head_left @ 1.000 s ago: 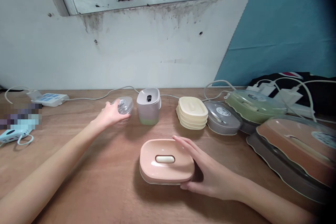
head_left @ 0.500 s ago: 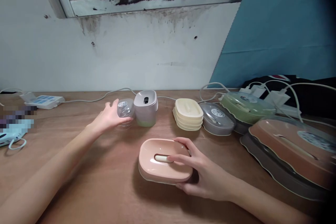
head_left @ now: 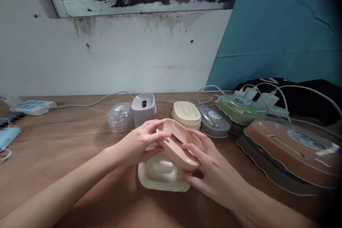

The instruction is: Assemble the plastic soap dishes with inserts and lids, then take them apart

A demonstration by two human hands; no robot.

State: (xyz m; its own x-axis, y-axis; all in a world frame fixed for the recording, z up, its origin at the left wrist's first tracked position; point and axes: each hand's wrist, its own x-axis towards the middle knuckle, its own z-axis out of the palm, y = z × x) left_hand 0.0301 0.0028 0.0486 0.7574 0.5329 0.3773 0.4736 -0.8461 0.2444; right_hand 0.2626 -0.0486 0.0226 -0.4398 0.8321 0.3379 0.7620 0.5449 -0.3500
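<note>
Both hands grip a glossy peach lid [head_left: 177,146] with a slot in its middle, tilted and raised above a cream base [head_left: 160,172]. My left hand [head_left: 143,140] closes on the lid's left end, thumb below and fingers on top. On the right end, my right hand [head_left: 205,164] is closed with its fingers over the rim; its thumb is low, near the cream base. The base stands on the table and has a raised oblong ridge. Part of it is hidden behind the lid and hands.
Behind stand clear round lids [head_left: 120,117], a lilac slotted container [head_left: 144,108] and stacked cream pieces [head_left: 186,114]. To the right lie a grey lidded box [head_left: 214,121], a green one [head_left: 242,108] and a large orange one [head_left: 288,139]. A power strip [head_left: 34,107] and cables run along the wall.
The peach lid has come up off the cream base and tilted. My left hand has left the clear lids and moved right onto the peach lid.
</note>
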